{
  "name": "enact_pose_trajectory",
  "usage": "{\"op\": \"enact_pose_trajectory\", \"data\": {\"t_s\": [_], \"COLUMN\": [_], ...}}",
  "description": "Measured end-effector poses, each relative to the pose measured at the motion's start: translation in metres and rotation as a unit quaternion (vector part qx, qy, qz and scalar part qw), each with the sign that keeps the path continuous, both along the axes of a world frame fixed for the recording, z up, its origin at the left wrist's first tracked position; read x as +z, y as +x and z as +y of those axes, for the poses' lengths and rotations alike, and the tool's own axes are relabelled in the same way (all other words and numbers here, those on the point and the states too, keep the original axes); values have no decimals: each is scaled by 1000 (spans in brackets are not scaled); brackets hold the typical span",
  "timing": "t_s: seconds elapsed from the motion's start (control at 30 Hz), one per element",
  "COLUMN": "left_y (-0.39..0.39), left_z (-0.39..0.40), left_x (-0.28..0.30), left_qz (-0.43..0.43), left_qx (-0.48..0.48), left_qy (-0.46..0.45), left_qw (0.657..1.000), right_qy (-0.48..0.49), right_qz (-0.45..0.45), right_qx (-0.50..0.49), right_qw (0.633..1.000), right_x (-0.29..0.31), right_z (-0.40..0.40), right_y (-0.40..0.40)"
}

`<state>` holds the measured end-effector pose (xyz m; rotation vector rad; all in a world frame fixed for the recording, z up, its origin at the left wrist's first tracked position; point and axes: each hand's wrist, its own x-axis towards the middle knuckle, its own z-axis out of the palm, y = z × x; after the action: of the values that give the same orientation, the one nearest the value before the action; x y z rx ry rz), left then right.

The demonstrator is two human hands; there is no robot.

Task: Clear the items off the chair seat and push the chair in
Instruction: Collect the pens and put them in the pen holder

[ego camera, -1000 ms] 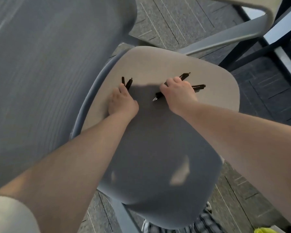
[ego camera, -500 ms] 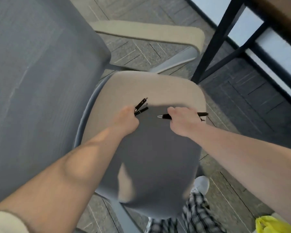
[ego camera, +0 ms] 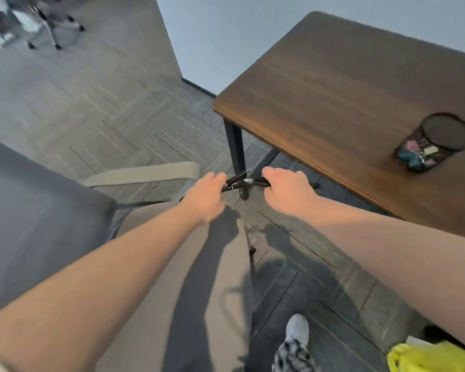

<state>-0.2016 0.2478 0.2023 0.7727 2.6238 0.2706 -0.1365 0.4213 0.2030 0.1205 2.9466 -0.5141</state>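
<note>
My left hand is closed around black pens whose ends stick out to the right. My right hand grips another black pen, its silver tip pointing left. Both hands are raised above the far edge of the beige chair seat, close together and nearly touching at the pens. No items show on the visible part of the seat. The grey chair backrest fills the left side, with a beige armrest behind my left hand.
A dark wooden table on black legs stands at the right. A black mesh pen holder with coloured clips sits on it. Grey carpet floor, my shoe, a yellow object at bottom right, another chair base far left.
Both hands lifted the pens off the seat and moved them up and forward toward the table. The view swung up, bringing the tabletop and pen holder into sight.
</note>
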Motion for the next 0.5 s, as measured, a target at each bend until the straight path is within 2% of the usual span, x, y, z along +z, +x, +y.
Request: {"op": "enact_pose_trajectory", "data": {"t_s": [0.13, 0.23, 0.4, 0.5], "left_y": [2, 2, 12, 25], "left_z": [73, 131, 224, 273], "left_x": [43, 69, 95, 99], "left_qz": [26, 19, -47, -113], "left_qx": [-46, -45, -18, 3], "left_qy": [48, 109, 235, 298], "left_qw": [997, 993, 971, 948], "right_qy": [-51, -129, -254, -336], "right_qz": [1, 26, 96, 125], "right_qx": [-78, -155, -286, -356], "right_qw": [996, 979, 919, 863], "right_x": [47, 74, 107, 115], "right_z": [59, 103, 172, 210], "right_y": [12, 23, 40, 48]}}
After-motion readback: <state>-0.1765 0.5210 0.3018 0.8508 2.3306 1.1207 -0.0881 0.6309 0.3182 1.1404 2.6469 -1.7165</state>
